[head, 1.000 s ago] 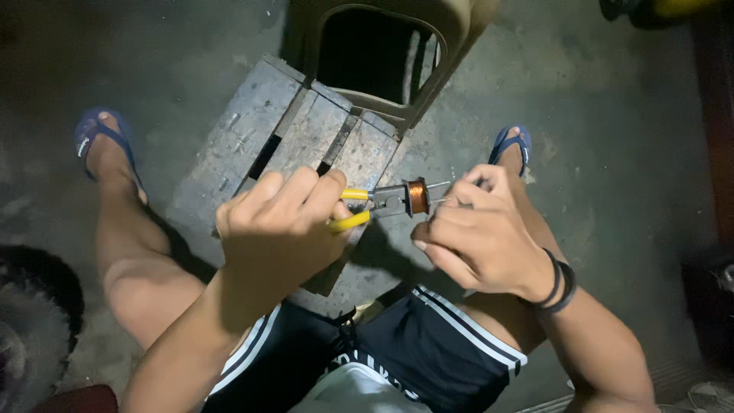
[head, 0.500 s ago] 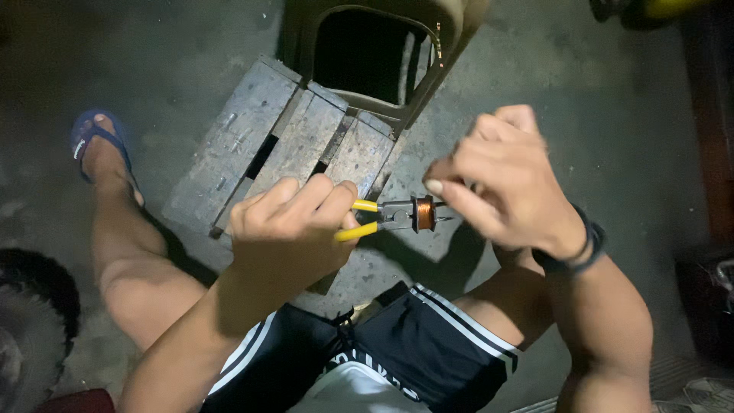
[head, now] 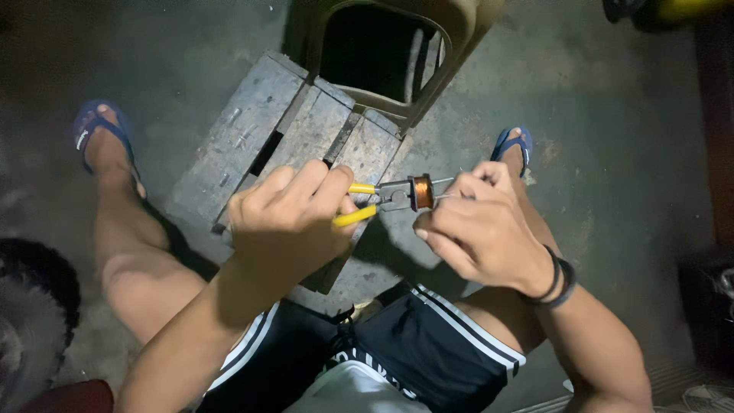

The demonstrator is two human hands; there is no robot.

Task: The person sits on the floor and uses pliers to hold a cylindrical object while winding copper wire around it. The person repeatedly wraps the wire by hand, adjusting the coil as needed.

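Concrete floor (head: 612, 153), wooden block (head: 252, 138) below: left hand (head: 287, 222) clamped on yellow pliers (head: 367, 200) gripping copper coil (head: 423, 191); right hand (head: 482, 229) has dropped back, fingers (head: 459, 190) pinching the wire.

Setting: informal workshop or home repair corner, floor-level. Bare concrete floor (head: 612, 191), stained and dusty, dimly lit. Worn wooden block (head: 290, 145) of grey planks lies on the floor, scuffed, with nails or screws near its left edge. Plastic chair (head: 451, 46) stands at the block's far edge. The person sits low in shorts and blue flip-flops (head: 90, 126). Hand tools in use: yellow-handled pliers (head: 375, 200) and a copper wire coil (head: 422, 191). Dark clutter at the right.
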